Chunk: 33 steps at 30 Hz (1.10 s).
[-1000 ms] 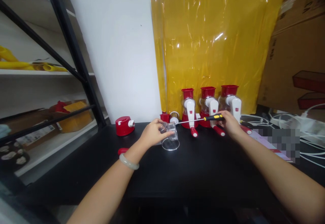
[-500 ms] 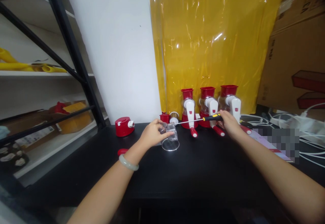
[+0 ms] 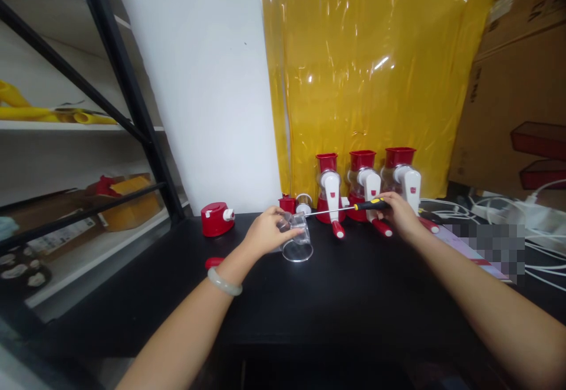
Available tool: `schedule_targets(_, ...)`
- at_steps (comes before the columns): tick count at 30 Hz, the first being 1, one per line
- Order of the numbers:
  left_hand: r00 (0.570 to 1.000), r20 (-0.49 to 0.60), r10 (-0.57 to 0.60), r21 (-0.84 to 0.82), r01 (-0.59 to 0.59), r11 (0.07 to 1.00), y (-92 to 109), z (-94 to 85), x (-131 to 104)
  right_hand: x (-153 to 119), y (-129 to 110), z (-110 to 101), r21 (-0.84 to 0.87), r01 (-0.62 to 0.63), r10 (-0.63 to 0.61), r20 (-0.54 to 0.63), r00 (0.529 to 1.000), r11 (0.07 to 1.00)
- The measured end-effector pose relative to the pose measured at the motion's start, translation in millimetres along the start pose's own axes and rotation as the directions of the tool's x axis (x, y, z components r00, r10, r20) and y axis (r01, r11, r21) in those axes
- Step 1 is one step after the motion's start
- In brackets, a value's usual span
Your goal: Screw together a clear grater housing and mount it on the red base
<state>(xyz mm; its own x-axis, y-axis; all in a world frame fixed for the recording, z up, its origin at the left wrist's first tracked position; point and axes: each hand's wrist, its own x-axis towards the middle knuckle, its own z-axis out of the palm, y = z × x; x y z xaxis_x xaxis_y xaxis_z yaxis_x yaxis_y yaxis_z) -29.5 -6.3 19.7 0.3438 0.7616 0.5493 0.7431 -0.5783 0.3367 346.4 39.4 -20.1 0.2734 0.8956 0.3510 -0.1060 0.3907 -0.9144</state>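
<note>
1. Since the earlier frame, almost no movement: the view has shifted very slightly; both hands hold the same arrangement.
2. Clear plastic housing [image 3: 300, 234]: at the middle of the black counter [image 3: 336, 301], wide round rim facing down. Contact with the counter cannot be told.
3. Left hand [image 3: 269, 231]: grasping the housing, thumb across its near side.
4. Screwdriver [image 3: 369, 204]: nearly level, tip at the housing's upper end; exact contact unclear.
5. Right hand [image 3: 398, 216]: fingers closed around the black-and-yellow handle.
6. Behind the housing: small red part [image 3: 287, 204] beside a metal drum [image 3: 303, 202]; three red-and-white rotary graters [image 3: 330, 192] stand to their right.
7. Farther left: red base [image 3: 216, 220]; red handle piece [image 3: 214, 263] near the left wrist.
</note>
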Motion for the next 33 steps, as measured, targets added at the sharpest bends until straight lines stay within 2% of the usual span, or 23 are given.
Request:
schedule_targets(7, 1.000, -0.002, -0.001, 0.001, 0.001, 1.000, -0.8, 0.4, 0.4, -3.6, -1.4, 0.0, -0.125, 0.046, -0.049, -0.021, 0.999, 0.991)
schedule_targets(12, 1.000, 0.003, -0.001, 0.003, 0.001, 1.000, -0.7, 0.3, 0.3, -2.4, 2.8, -2.2, -0.151, 0.041, -0.049, -0.048, 0.998, 0.988)
schedule_targets(20, 1.000, -0.001, 0.002, -0.006, -0.002, 1.000, 0.1, -0.3, 0.0, -3.6, 3.4, -3.7, -0.250, 0.080, -0.089, -0.026, 0.996, 0.965)
schedule_targets(25, 1.000, -0.003, -0.006, -0.006, 0.006, 1.000, -0.3, 0.4, 0.2, -1.9, 2.5, -2.5, -0.160, 0.082, -0.084, -0.011, 0.996, 0.984)
schedule_targets(29, 1.000, -0.010, 0.008, -0.012, -0.008, 1.000, -1.0, 0.6, 0.0, -1.6, 0.6, -0.4, -0.066, 0.026, -0.028, -0.020, 0.999, 0.997)
schedule_targets(33, 1.000, -0.008, -0.001, -0.015, 0.001, 1.000, -0.7, 0.6, 0.1, -2.0, -0.2, -0.3, -0.044, 0.002, -0.004, -0.035, 0.999, 0.999)
